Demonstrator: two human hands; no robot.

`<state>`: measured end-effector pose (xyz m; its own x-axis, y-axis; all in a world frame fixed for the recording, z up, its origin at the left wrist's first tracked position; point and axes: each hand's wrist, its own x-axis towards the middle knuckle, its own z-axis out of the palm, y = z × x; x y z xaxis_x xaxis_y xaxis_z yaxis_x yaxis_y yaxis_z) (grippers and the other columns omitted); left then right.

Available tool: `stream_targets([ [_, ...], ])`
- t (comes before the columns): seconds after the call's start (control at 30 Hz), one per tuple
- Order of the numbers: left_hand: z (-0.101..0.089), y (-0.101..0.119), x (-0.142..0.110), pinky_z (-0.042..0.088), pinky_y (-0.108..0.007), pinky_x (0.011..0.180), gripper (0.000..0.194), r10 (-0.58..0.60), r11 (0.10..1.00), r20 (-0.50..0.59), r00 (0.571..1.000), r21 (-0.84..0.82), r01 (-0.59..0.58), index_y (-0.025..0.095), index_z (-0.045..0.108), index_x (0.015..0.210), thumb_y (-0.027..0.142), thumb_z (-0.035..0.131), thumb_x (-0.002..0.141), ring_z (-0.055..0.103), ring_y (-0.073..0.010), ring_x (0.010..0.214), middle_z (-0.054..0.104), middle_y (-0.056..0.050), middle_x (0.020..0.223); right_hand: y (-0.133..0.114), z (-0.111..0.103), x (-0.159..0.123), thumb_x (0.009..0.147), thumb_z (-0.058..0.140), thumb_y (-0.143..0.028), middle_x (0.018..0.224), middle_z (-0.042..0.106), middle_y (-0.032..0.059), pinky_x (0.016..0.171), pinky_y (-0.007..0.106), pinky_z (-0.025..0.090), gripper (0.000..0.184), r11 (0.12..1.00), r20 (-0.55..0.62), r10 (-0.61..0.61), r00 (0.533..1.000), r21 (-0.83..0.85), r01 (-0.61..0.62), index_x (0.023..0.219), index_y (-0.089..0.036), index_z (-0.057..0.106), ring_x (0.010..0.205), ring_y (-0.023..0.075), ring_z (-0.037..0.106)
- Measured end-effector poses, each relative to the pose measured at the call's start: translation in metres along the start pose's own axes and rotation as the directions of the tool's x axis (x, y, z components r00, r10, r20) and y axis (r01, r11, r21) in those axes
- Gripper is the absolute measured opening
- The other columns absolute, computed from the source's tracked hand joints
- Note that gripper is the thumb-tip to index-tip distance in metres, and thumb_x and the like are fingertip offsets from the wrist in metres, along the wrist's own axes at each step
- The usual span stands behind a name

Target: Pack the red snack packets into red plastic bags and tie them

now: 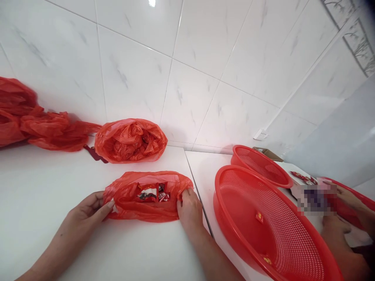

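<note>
A thin red plastic bag (129, 212) lies on the white table, its mouth spread open toward me. Inside it are several small red, white and dark packets (149, 194). My left hand (93, 208) pinches the bag's left edge between thumb and fingers. At the opposite end, my right hand (190, 205) is closed on the bag's right edge, the fingers curled in and partly hidden. Just behind it stands a second red bag (131, 140) with crumpled red plastic inside.
More red bags (52, 127) lie heaped at the back left, near a dark red strip (96, 155). To the right stands a large red mesh basket (231, 210) holding small red packets (259, 217), with another basket (260, 164) behind. A co-worker's hands (348, 203) show far right.
</note>
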<state>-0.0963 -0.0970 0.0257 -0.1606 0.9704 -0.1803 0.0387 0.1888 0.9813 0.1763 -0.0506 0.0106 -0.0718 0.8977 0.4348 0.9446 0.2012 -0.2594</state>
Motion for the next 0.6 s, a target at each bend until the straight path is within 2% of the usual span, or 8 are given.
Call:
stream_targets([
  [0.17,0.001,0.002,-0.002,0.055,-0.027,0.075,0.050,0.011,1.000,-0.009,1.000,0.003,-0.011,0.031,0.055,0.115,0.057,0.064,0.072,0.066,-0.0219,0.095,0.068,0.000,0.113,0.002,-0.002,0.001,0.080,0.047,-0.008,0.086,0.059,0.0028,0.069,0.026,0.042,0.015,0.994,-0.062,0.006,0.998,0.107,0.001,0.080,-0.019,0.056,0.077,0.0155,0.055],
  [0.3,0.002,0.012,-0.004,0.053,-0.025,0.073,0.049,0.051,0.999,-0.028,0.998,0.010,-0.050,0.027,0.056,0.113,0.054,0.064,0.073,0.066,-0.0196,0.088,0.070,-0.001,0.104,0.000,-0.017,0.004,0.086,0.044,-0.016,0.078,0.055,0.0010,0.066,0.025,0.041,0.013,0.954,-0.158,0.076,0.984,0.298,-0.026,0.076,-0.020,0.052,0.072,0.0143,0.052],
  [0.37,0.002,0.019,0.000,0.053,-0.023,0.070,0.043,0.055,0.998,-0.037,0.998,-0.034,-0.056,0.025,0.059,0.106,0.051,0.067,0.073,0.065,-0.0169,0.081,0.070,0.000,0.095,-0.004,-0.029,0.005,0.087,0.044,-0.020,0.082,0.056,0.0014,0.067,0.025,0.042,0.012,0.909,-0.169,0.096,0.981,0.416,-0.017,0.082,-0.020,0.054,0.074,0.0140,0.052],
  [0.47,0.006,0.033,0.013,0.051,-0.020,0.065,0.028,0.021,0.978,-0.007,1.000,-0.206,-0.023,0.021,0.061,0.087,0.042,0.071,0.071,0.061,-0.0112,0.069,0.066,0.002,0.079,-0.013,-0.049,0.006,0.088,0.045,-0.025,0.089,0.059,0.0029,0.070,0.026,0.044,0.014,0.815,-0.151,0.108,0.983,0.579,0.000,0.090,-0.020,0.058,0.079,0.0144,0.055],
  [0.53,0.011,0.049,0.023,0.050,-0.019,0.061,0.023,-0.003,0.943,0.014,1.000,-0.333,0.008,0.019,0.059,0.079,0.034,0.073,0.069,0.058,-0.0086,0.063,0.062,0.002,0.074,-0.020,-0.062,0.007,0.087,0.047,-0.030,0.089,0.061,0.0033,0.070,0.027,0.046,0.016,0.743,-0.115,0.132,0.985,0.669,-0.021,0.089,-0.020,0.059,0.079,0.0150,0.056],
  [0.6,0.018,0.072,0.029,0.048,-0.017,0.057,0.020,0.024,0.915,0.026,0.999,-0.403,-0.012,0.017,0.060,0.077,0.028,0.074,0.068,0.056,-0.0066,0.060,0.060,0.003,0.073,-0.026,-0.077,0.008,0.086,0.050,-0.034,0.089,0.064,0.0035,0.072,0.028,0.047,0.018,0.661,-0.060,0.167,0.984,0.747,-0.067,0.090,-0.019,0.060,0.081,0.0158,0.058],
])
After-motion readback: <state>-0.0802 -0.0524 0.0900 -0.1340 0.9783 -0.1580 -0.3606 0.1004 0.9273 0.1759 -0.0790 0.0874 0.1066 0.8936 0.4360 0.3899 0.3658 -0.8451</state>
